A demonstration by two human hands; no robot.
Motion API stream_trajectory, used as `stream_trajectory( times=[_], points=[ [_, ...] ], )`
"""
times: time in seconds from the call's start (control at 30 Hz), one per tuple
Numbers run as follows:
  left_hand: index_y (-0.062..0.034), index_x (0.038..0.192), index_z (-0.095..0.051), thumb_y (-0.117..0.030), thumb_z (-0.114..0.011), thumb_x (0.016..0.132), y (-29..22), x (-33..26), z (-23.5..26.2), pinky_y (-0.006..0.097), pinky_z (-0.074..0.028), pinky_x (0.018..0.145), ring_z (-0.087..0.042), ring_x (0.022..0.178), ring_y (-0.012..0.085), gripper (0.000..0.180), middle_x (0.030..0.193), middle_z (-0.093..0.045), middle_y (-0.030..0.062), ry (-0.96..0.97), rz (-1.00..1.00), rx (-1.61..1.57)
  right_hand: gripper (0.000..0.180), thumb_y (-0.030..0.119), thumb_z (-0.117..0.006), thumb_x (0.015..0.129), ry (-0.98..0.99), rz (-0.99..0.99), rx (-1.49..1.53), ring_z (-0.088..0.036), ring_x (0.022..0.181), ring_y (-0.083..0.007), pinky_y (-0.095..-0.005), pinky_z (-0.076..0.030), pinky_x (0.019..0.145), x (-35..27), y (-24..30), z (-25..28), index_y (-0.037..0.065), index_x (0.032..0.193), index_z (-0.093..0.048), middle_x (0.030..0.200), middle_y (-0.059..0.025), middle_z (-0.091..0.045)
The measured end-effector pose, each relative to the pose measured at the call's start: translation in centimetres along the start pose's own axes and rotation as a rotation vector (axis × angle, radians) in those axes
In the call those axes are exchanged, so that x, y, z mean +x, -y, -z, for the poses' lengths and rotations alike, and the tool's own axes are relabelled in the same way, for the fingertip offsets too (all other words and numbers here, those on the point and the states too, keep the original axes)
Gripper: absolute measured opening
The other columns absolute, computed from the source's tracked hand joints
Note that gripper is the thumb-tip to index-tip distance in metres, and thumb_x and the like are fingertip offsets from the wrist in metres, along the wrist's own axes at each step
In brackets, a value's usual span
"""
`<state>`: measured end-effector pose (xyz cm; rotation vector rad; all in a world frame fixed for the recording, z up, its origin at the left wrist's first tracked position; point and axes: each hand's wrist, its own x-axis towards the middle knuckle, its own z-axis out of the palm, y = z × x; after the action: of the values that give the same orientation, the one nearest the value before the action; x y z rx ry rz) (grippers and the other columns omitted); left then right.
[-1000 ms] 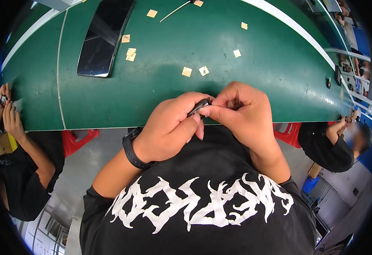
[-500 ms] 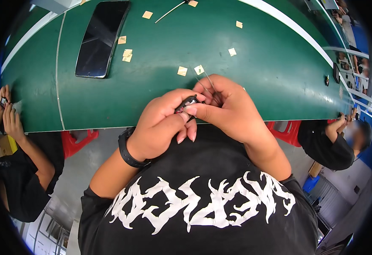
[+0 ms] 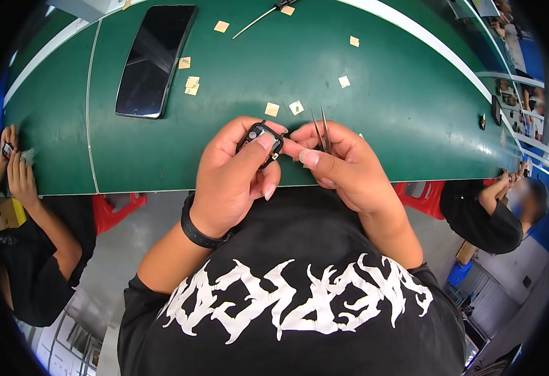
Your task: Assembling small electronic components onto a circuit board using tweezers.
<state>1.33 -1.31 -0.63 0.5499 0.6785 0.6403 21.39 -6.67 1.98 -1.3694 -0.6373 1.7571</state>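
Observation:
A small black watch-like case (image 3: 277, 145) with its inner parts showing is held in my left hand (image 3: 227, 164). My left thumb lies across its face and hides part of it; the fingers wrap behind. Metal tweezers (image 3: 324, 131) are tucked in my right hand (image 3: 348, 164), their two points apart and aimed away from me over the table. My right index fingertip and thumb are close to the right side of the case. Whether a small piece lies between them, I cannot make out.
On the green table (image 3: 406, 119) lie a large dark phone (image 3: 155, 61), a thin screwdriver (image 3: 255, 22) and several small tan paper squares (image 3: 272, 109). People sit at both sides; one hand (image 3: 22, 178) is at the left table edge. Red stools (image 3: 119, 212) stand below.
The case has turned so its open face shows more. My right fingers have drawn back slightly from it, and the tweezers now point more upright.

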Motion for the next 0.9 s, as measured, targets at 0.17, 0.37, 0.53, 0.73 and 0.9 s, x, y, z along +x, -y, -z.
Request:
stream_trajectory(
  times=[0.17,0.37,0.53,0.73,0.9],
  points=[
    [-0.0017,0.118,-0.058,-0.012,-0.05,0.105,0.0,0.0,-0.4,0.021,-0.035,0.047,-0.053,0.055,0.0085,0.018,0.102,-0.072,0.0115,-0.048,0.0,0.035,0.025,0.016,-0.068,0.1,0.009,0.019,0.032,-0.046,0.067,0.0011,-0.0168,-0.033,0.051,0.3,-0.6,0.2,-0.002,0.118,-0.064,0.102,-0.0004,-0.072],
    [0.0008,0.127,-0.051,-0.01,-0.043,0.102,-0.5,0.0,-0.6,0.024,-0.036,0.051,-0.053,0.059,0.0125,0.028,0.11,-0.067,0.0156,-0.013,0.067,0.124,0.025,0.017,-0.068,0.1,0.015,0.005,-0.007,-0.044,0.063,-0.0002,-0.0184,-0.032,0.05,0.6,-0.5,0.2,0.0,0.118,-0.064,0.085,0.0025,-0.063],
    [0.0004,0.141,-0.042,-0.005,-0.043,0.089,0.3,-0.3,0.5,0.026,-0.037,0.053,-0.058,0.067,0.0148,0.053,0.113,-0.061,0.0129,0.124,-0.012,0.057,0.024,0.018,-0.068,0.101,0.03,-0.016,-0.063,-0.044,0.06,-0.0014,-0.0197,-0.033,0.05,0.7,-0.2,0.1,0.001,0.117,-0.065,0.081,0.0018,-0.06],
    [-0.0003,0.143,-0.042,-0.003,-0.045,0.098,0.5,-0.7,0.2,0.022,-0.036,0.055,-0.057,0.068,0.0096,0.045,0.098,-0.06,0.0118,0.191,-0.06,0.279,0.025,0.018,-0.067,0.101,0.02,-0.057,-0.051,-0.043,0.057,-0.0023,-0.02,-0.032,0.049,0.8,0.0,0.1,0.0,0.118,-0.064,0.079,0.0015,-0.059],
    [0.0052,0.134,-0.053,0.002,-0.05,0.103,0.1,-1.0,0.3,0.026,-0.055,0.067,-0.067,0.077,0.0144,0.032,0.111,-0.06,0.0124,0.133,-0.349,0.665,0.023,0.016,-0.065,0.102,-0.019,-0.037,0.012,-0.041,0.056,-0.0023,-0.02,-0.031,0.048,0.9,-0.2,0.0,0.001,0.118,-0.065,0.077,0.0018,-0.057]
  ],
)
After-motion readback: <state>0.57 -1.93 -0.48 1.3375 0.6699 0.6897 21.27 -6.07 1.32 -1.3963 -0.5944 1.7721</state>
